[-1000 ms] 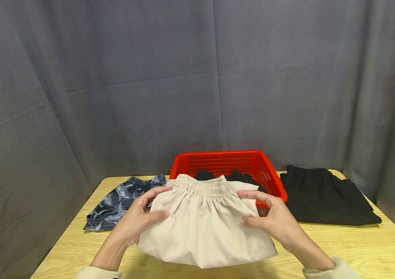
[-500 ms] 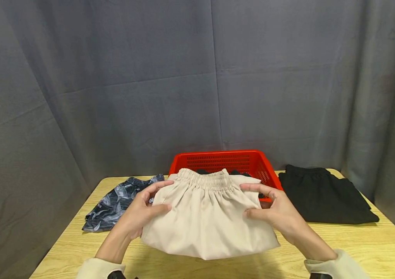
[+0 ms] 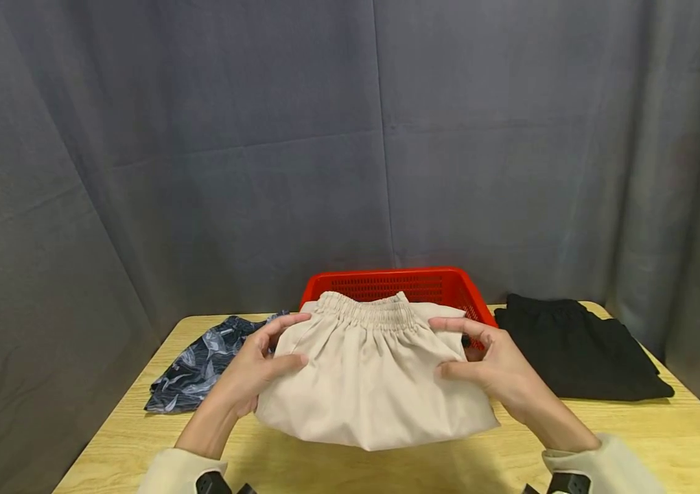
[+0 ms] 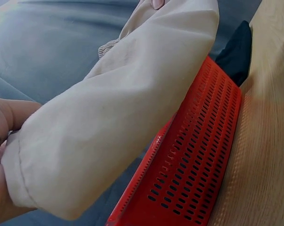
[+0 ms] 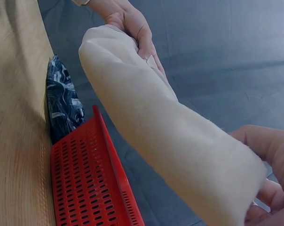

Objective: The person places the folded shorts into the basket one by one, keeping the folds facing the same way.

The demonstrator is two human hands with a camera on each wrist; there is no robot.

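Both hands, left (image 3: 250, 374) and right (image 3: 498, 377), grip the folded beige shorts (image 3: 375, 377) by their sides, lifted above the tabletop (image 3: 634, 439) near the red basket (image 3: 387, 285) at 12 o'clock. Folding looks done; placing remains.

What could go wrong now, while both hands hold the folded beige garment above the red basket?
1. The left hand and right hand grip only the side edges of the beige garment; its unsupported middle could sag and the fold may open.
2. The garment hangs over the red basket, so a loose edge might catch on the rim.
3. The patterned garment lies close to the left hand and could be dragged.
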